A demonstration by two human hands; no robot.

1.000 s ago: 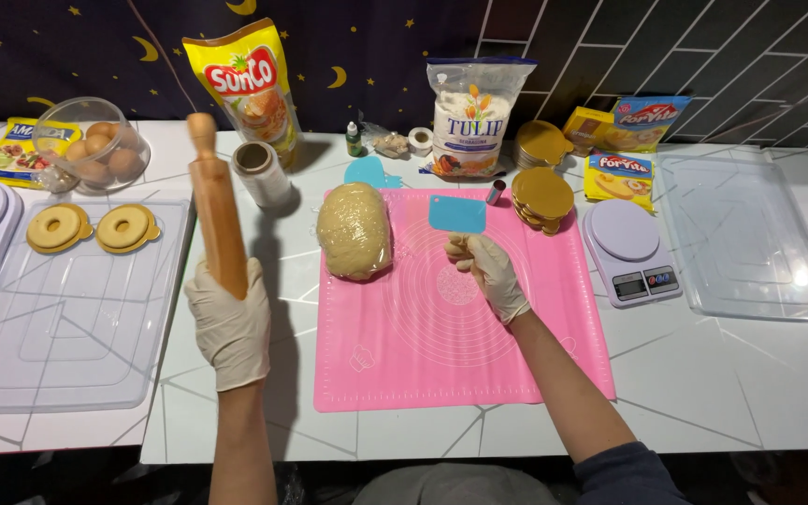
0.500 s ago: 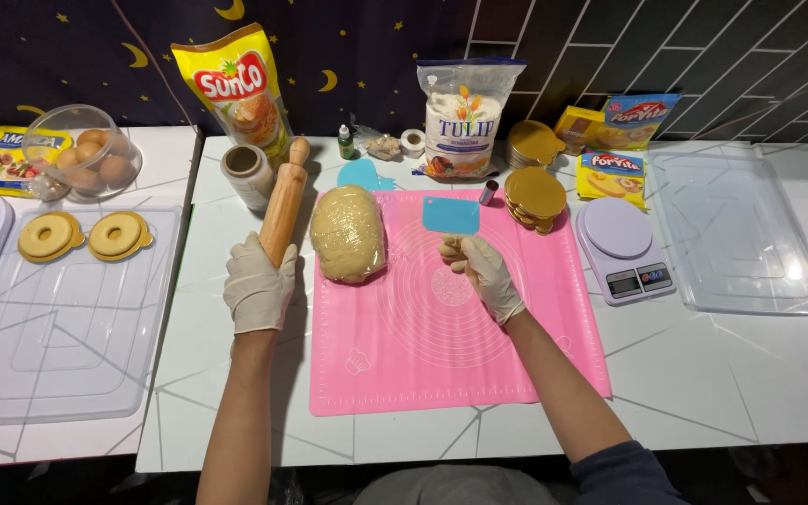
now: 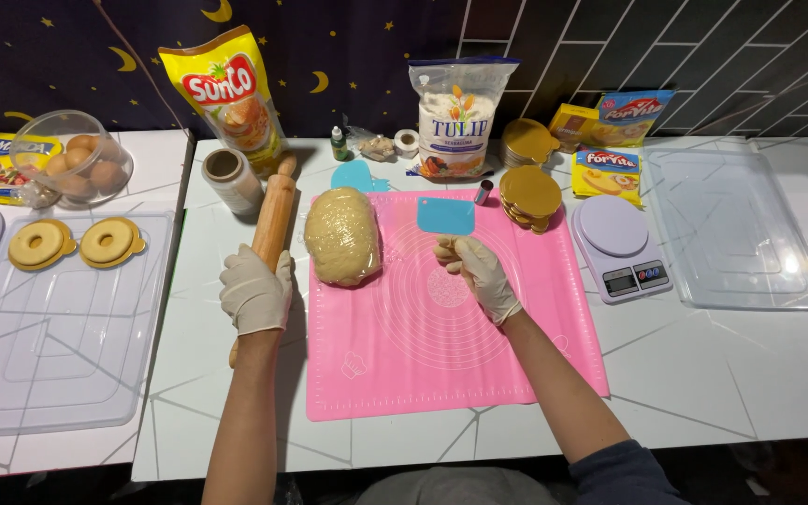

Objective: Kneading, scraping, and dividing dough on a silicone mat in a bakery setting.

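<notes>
Two hands at pink mat's (image 3: 441,365) edges

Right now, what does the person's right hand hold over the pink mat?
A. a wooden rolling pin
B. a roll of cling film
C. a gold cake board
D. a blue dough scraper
D: the gloved right hand grips a blue dough scraper above the pink mat; the wooden rolling pin is in the left hand.

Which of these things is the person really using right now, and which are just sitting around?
In use: rolling pin in left hand; blue scraper in right hand; wrapped dough; pink mat.
Lying about: egg bowl, flour bag, kitchen scale, clear tray.
</notes>
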